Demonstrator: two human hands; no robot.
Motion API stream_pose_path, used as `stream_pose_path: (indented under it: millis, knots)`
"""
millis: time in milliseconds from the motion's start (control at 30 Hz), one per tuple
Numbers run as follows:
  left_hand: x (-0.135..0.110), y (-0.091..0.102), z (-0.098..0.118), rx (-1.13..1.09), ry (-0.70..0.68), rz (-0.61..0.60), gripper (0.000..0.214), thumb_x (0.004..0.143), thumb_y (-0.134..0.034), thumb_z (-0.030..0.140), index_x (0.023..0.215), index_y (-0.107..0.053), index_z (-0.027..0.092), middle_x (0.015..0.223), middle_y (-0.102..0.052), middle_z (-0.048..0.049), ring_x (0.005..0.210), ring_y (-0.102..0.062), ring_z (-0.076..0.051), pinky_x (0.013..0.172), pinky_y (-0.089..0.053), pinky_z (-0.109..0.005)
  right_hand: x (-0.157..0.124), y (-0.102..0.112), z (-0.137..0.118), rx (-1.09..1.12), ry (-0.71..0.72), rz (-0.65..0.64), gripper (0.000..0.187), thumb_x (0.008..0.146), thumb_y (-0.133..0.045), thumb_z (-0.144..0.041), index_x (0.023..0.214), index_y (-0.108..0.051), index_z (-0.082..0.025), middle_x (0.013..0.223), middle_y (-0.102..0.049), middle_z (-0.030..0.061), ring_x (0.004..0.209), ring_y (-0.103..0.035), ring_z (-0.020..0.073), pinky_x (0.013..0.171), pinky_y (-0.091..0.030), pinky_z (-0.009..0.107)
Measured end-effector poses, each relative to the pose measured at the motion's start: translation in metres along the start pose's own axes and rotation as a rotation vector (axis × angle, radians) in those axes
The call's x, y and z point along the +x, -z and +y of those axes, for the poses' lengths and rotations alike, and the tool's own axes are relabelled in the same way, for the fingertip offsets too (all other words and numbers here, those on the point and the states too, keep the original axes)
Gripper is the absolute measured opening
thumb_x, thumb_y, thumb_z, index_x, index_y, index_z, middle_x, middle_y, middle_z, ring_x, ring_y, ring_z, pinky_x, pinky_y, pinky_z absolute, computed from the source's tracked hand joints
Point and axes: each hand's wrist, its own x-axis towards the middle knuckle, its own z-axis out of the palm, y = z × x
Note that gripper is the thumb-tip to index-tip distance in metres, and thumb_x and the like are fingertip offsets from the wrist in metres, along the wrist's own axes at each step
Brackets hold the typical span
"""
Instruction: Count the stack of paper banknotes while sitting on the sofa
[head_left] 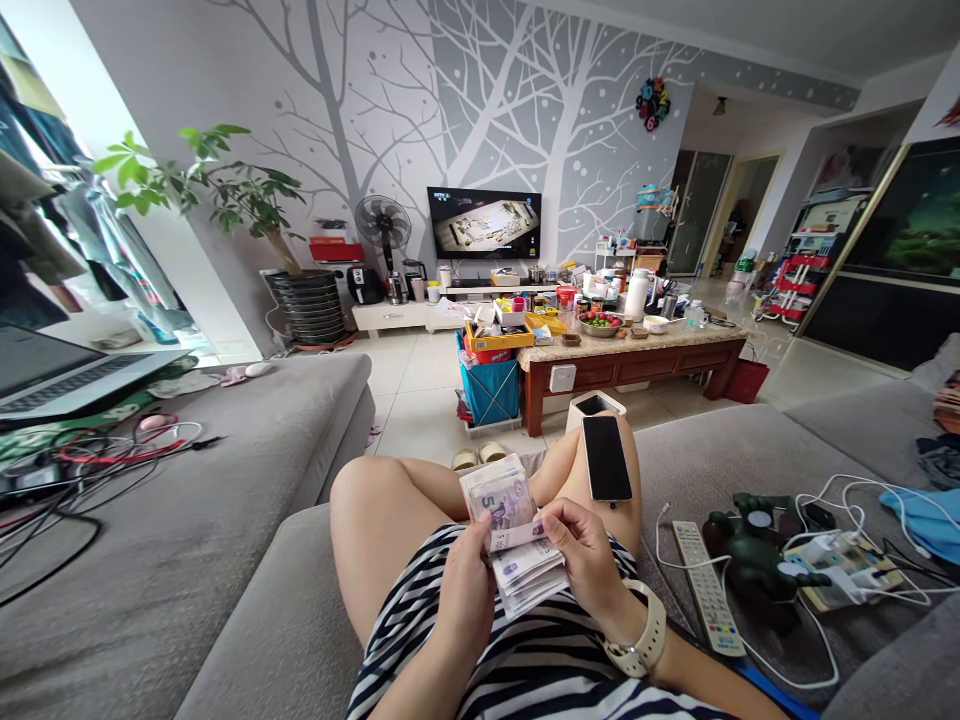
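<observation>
A thick stack of purple-and-white banknotes (529,580) rests between my hands above my lap. One note, marked with a 5, lies crosswise over the middle of the stack like a band. My left hand (466,580) grips the stack's left edge, thumb on top. On the right, my right hand (587,555) pinches the end of the crosswise note between thumb and fingers; its wrist carries a cream watch (637,630). The fingers beneath the stack are hidden. A dark-screened phone (606,458) lies on my right thigh.
Beside me on the grey sofa (247,600) are a remote control (709,585), a dark green figure (754,545), a power strip (847,570) and white cables. Tangled cables and a laptop (75,380) sit at left. Ahead stands a cluttered coffee table (630,362).
</observation>
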Motion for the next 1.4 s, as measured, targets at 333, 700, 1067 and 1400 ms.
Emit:
stream_pose_path:
  millis: [333, 700, 1067, 1400]
  knots:
    - [-0.004, -0.008, 0.004, 0.003, -0.040, 0.036, 0.034, 0.071, -0.070, 0.037, 0.092, -0.073, 0.010, 0.086, -0.078, -0.0105, 0.082, -0.072, -0.030, 0.074, -0.056, -0.038, 0.002, 0.000, -0.003, 0.018, 0.042, -0.046, 0.041, 0.089, -0.059, -0.050, 0.064, -0.058, -0.018, 0.062, -0.056, 0.0011, 0.059, -0.048, 0.0142, 0.059, -0.037, 0.027]
    - [-0.008, -0.010, 0.007, 0.019, -0.002, 0.013, 0.024, 0.062, -0.077, 0.028, 0.083, -0.071, 0.018, 0.079, -0.076, -0.0068, 0.079, -0.071, -0.029, 0.071, -0.055, -0.038, 0.009, -0.001, 0.003, 0.001, -0.083, 0.071, 0.034, 0.071, -0.079, -0.039, 0.078, -0.051, -0.020, 0.068, -0.048, -0.0053, 0.060, -0.041, 0.0113, 0.055, -0.034, 0.023]
    - [-0.007, -0.010, 0.006, 0.015, -0.023, -0.007, 0.025, 0.068, -0.074, 0.033, 0.088, -0.073, 0.018, 0.087, -0.077, -0.0076, 0.085, -0.070, -0.029, 0.073, -0.054, -0.035, 0.008, 0.001, 0.000, -0.038, -0.066, 0.035, 0.036, 0.083, -0.066, -0.044, 0.065, -0.047, -0.019, 0.060, -0.040, -0.0053, 0.056, -0.034, 0.0106, 0.052, -0.029, 0.024]
    - [0.006, 0.005, -0.004, 0.046, -0.080, -0.015, 0.028, 0.075, -0.068, 0.043, 0.077, -0.073, 0.015, 0.073, -0.073, -0.0033, 0.068, -0.065, -0.021, 0.067, -0.051, -0.030, 0.004, 0.002, 0.003, 0.020, -0.053, 0.003, 0.032, 0.082, -0.070, -0.041, 0.069, -0.053, -0.018, 0.062, -0.046, -0.0045, 0.057, -0.038, 0.0102, 0.053, -0.031, 0.023]
